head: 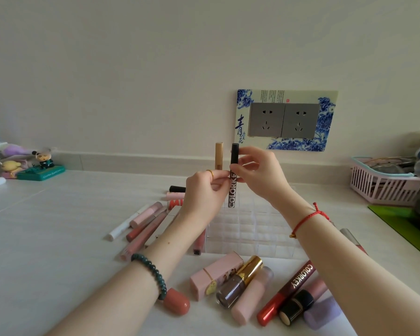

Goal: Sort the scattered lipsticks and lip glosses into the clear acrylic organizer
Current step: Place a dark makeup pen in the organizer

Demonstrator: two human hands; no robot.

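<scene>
Counter: white worktop (58, 226) is stretching out under a pale wall (131, 69), with loose lipsticks (146, 229) lying about.
Organizer: clear acrylic organizer (252, 229) is sitting dead centre, cells facing up.
Hands: left hand (204, 192) and right hand (257, 170) are working together, both pinching one tube, the left at mid-body and the right higher up.
Tube: black COLORKEY lip gloss (232, 195) is hanging upright, long axis running 12 to 6, base hovering over the organizer's far cells.
Next: looking like a straight drop toward 6 o'clock.
Neighbour: beige tube (219, 154) is standing at 9 o'clock of the black one; cannot tell if it is held.
</scene>
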